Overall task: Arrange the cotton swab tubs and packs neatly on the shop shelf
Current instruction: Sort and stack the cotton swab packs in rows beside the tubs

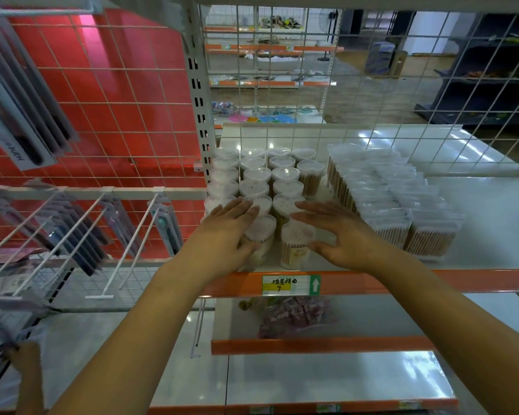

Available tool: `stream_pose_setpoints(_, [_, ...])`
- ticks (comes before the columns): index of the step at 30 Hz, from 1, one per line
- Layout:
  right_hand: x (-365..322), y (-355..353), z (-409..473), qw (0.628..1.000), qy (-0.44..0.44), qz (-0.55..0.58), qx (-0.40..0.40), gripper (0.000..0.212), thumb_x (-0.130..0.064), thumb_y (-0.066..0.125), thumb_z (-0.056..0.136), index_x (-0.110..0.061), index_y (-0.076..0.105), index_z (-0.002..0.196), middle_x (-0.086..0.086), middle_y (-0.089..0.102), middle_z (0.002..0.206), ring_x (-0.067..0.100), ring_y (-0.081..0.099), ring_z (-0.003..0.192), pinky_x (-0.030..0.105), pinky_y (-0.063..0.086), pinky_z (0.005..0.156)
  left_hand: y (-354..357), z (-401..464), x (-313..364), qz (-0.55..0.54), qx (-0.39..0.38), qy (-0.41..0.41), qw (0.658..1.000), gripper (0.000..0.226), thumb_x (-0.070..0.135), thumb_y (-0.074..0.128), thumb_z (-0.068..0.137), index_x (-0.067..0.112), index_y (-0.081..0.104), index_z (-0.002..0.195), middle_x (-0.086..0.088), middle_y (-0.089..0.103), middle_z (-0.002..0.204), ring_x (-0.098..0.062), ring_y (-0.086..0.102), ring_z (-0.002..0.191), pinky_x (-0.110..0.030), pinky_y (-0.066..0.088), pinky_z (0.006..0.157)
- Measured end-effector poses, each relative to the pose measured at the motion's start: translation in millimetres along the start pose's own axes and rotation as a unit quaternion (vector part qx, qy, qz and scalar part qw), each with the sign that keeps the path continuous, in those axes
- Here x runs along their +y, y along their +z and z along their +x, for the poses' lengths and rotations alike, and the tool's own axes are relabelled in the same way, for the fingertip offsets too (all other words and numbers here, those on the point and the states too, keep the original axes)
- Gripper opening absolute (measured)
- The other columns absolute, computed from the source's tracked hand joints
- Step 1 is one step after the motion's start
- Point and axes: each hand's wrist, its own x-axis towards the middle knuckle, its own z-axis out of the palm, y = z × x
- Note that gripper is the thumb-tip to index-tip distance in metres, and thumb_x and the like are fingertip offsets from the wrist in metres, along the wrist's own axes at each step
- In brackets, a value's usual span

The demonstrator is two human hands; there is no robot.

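Several clear tubs of cotton swabs (256,188) stand in rows at the left end of the white shelf (489,235). To their right, flat clear packs of swabs (384,193) stand in a long block. My left hand (225,232) lies with straight fingers over the front-left tub (259,245), thumb against its side. My right hand (339,235) reaches to the front-right tub (295,245), fingers spread above it and thumb touching its right side.
A price label (291,284) sits on the shelf's orange front edge. A bag of small packets (294,317) lies on the shelf below. Wire hooks with hanging goods (81,235) project at the left. A wire grid backs the shelf.
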Motion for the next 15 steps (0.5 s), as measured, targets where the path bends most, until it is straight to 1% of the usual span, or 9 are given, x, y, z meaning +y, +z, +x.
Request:
stream_pose_setpoints(2, [3,3,0,1.0,-0.005,0.002,-0.004,0.052,-0.021,0.06,0.089,-0.032,0.042,0.136,-0.011,0.034,0.146,0.015,0.029,0.137,0.033,0.022,0.113,-2,-3,-3,-0.005,0.0,-0.006,1.0,0.069,0.044,0.038,0.086,0.017,0.021,0.147,-0.002,0.015,0.156,-0.016,0.009,0.145,-0.028,0.008,0.115])
stream_pose_setpoints(4, [3,7,0,1.0,0.002,0.006,0.016,0.047,-0.021,0.062,0.088,-0.029,0.049,0.132,-0.008,0.04,0.143,0.018,0.036,0.133,0.029,0.025,0.108,-4,-6,-5,-0.017,0.004,-0.011,1.0,0.076,0.043,0.034,0.076,0.014,0.024,0.146,-0.005,0.019,0.155,-0.019,0.011,0.144,-0.027,0.008,0.114])
stream_pose_setpoints(6, [1,11,0,0.999,0.006,-0.001,0.046,0.042,-0.027,0.066,0.085,-0.023,0.057,0.126,0.0,0.05,0.136,0.023,0.045,0.125,0.035,0.032,0.105,-3,-8,-7,-0.045,0.024,-0.012,0.999,0.074,0.04,0.038,0.076,0.011,0.03,0.144,-0.008,0.024,0.153,-0.021,0.015,0.144,-0.024,0.007,0.11])
stream_pose_setpoints(8, [-2,14,0,0.996,-0.007,-0.025,0.086,0.043,-0.037,0.067,0.078,-0.016,0.066,0.115,0.007,0.061,0.116,0.029,0.056,0.107,0.048,0.047,0.091,-4,-10,-10,-0.088,0.05,-0.029,0.994,0.069,0.04,0.044,0.081,0.013,0.031,0.143,-0.006,0.026,0.152,-0.017,0.016,0.143,-0.02,0.007,0.106])
stream_pose_setpoints(9, [-3,14,0,0.995,-0.002,-0.028,0.096,0.048,-0.044,0.064,0.074,-0.015,0.067,0.112,0.007,0.062,0.108,0.03,0.057,0.1,0.048,0.049,0.084,-5,-11,-12,-0.113,0.059,-0.043,0.991,0.065,0.04,0.05,0.086,0.016,0.031,0.143,-0.001,0.025,0.153,-0.012,0.014,0.142,-0.018,0.008,0.105])
stream_pose_setpoints(10, [-5,15,-1,0.995,0.006,-0.024,0.099,0.053,-0.05,0.061,0.073,-0.014,0.067,0.112,0.007,0.061,0.104,0.029,0.057,0.098,0.046,0.05,0.082,-6,-12,-15,-0.139,0.067,-0.057,0.986,0.062,0.036,0.056,0.09,0.019,0.03,0.144,0.003,0.024,0.153,-0.005,0.013,0.14,-0.018,0.009,0.105])
stream_pose_setpoints(11, [-6,17,-2,0.994,0.012,-0.017,0.105,0.058,-0.055,0.057,0.073,-0.015,0.066,0.113,0.006,0.059,0.104,0.029,0.056,0.098,0.043,0.049,0.082,-6,-14,-17,-0.165,0.075,-0.068,0.981,0.063,0.032,0.059,0.09,0.022,0.029,0.144,0.007,0.023,0.152,-0.001,0.013,0.137,-0.018,0.011,0.105])
stream_pose_setpoints(13, [-7,21,-4,0.992,0.03,0.009,0.118,0.06,-0.056,0.058,0.074,-0.017,0.063,0.119,0.006,0.056,0.11,0.025,0.054,0.104,0.036,0.045,0.084,-5,-19,-22,-0.193,0.087,-0.085,0.974,0.067,0.027,0.062,0.087,0.025,0.027,0.144,0.01,0.02,0.153,-0.003,0.016,0.137,-0.019,0.014,0.104])
stream_pose_setpoints(15, [-8,24,-5,0.991,0.05,0.06,0.11,0.054,-0.045,0.069,0.077,-0.02,0.059,0.124,0.004,0.052,0.122,0.02,0.049,0.114,0.028,0.038,0.089,0,-24,-25,-0.194,0.085,-0.098,0.972,0.07,0.025,0.063,0.087,0.028,0.024,0.145,0.011,0.017,0.154,-0.007,0.017,0.14,-0.02,0.015,0.104])
